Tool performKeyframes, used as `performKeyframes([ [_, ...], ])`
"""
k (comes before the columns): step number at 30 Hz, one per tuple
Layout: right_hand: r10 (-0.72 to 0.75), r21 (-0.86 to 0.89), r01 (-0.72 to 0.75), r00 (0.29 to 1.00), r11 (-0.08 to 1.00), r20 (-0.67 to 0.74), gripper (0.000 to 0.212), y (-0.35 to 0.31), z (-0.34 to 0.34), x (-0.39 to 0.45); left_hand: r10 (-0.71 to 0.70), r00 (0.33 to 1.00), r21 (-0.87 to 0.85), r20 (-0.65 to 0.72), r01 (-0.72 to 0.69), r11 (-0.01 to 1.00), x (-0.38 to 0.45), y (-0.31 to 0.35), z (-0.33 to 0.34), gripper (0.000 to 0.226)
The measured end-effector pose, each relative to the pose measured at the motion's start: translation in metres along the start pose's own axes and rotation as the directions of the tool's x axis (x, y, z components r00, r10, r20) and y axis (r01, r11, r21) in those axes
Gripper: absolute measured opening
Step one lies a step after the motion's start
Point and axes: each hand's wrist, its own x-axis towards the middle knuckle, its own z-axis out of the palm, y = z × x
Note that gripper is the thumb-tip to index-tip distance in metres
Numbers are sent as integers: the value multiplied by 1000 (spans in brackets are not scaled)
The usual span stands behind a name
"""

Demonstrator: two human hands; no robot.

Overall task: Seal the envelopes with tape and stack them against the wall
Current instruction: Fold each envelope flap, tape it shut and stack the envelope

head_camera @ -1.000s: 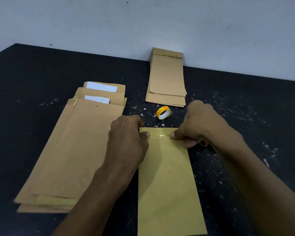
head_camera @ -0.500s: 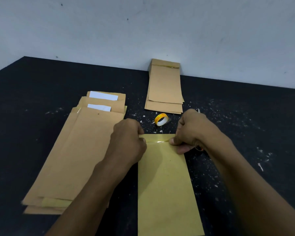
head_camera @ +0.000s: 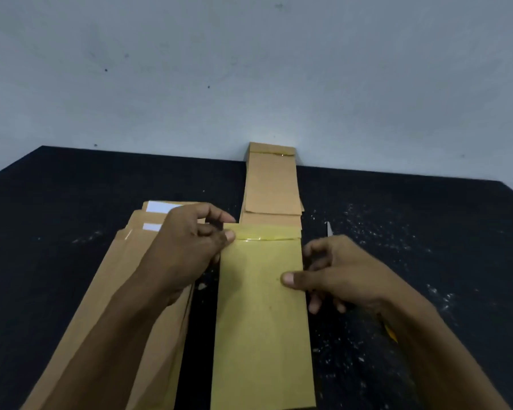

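Observation:
A yellow-brown envelope (head_camera: 262,324) is in front of me, lifted off the black table, with a shiny strip of tape (head_camera: 264,235) across its folded flap. My left hand (head_camera: 187,247) pinches its top left corner at the tape. My right hand (head_camera: 335,276) grips its right edge, thumb on the face and fingers curled behind. A stack of taped envelopes (head_camera: 271,184) lies with its far end against the wall (head_camera: 249,69). The tape roll is hidden.
To the left lies a pile of unsealed brown envelopes (head_camera: 125,291), white paper (head_camera: 160,207) showing in two of them. A thin white-tipped object (head_camera: 328,228) lies on the table past my right hand. White specks dot the black table (head_camera: 412,232).
Both hands stopped pressing the tape and took hold of the envelope, right hand shifting to its right edge. The envelope moved toward the far stack, covering the tape roll. My head tilted up.

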Motion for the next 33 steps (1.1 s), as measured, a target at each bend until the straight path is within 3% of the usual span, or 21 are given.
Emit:
performKeyframes([
  [3,-50,13,49,988,999,144,19,7,-3,-1,40,999,-67,-21,-42,997,7,11,-4,9],
  [6,-108,86,96,984,992,140,14,8,-6,2,48,998,-111,-27,-51,992,15,17,-4,10],
  [11,-185,229,180,983,957,1,14,0,-20,16,30,999,-151,-11,-31,988,26,20,4,11],
  [17,-123,279,215,942,936,-311,12,-18,-43,59,24,1000,-62,12,-23,998,58,21,20,8],
  [27,-74,111,157,841,981,-536,13,-29,-61,188,16,986,235,-166,23,972,205,1,40,14],
  [33,-115,-69,92,788,993,-605,16,-24,-68,230,48,983,370,-176,21,929,244,-20,53,21],
])
